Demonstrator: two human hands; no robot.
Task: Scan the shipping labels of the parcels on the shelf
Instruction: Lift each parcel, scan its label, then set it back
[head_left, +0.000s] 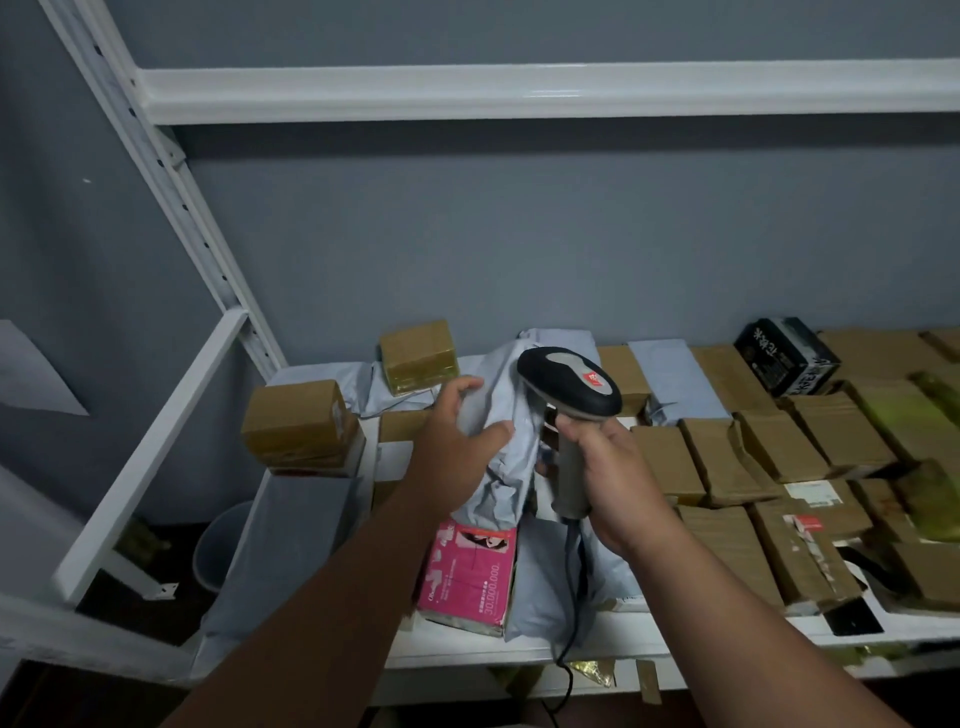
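My left hand (457, 431) grips a grey plastic mailer bag (501, 457) and holds it up above the white shelf (597, 642). My right hand (605, 467) grips the handle of a black and grey barcode scanner (569, 387), whose head sits right beside the bag's top. The scanner's cable (574, 597) hangs down over the shelf's front edge. No label shows on the bag's visible side. A pink printed parcel (467, 571) lies just under the bag.
Many brown cardboard parcels (727, 462) cover the shelf to the right, with a black box (787, 356) at the back. Two taped boxes (298, 421) stand at the left, grey mailers among them. A bin (215, 545) sits on the floor below left. An upper shelf rail (519, 93) runs overhead.
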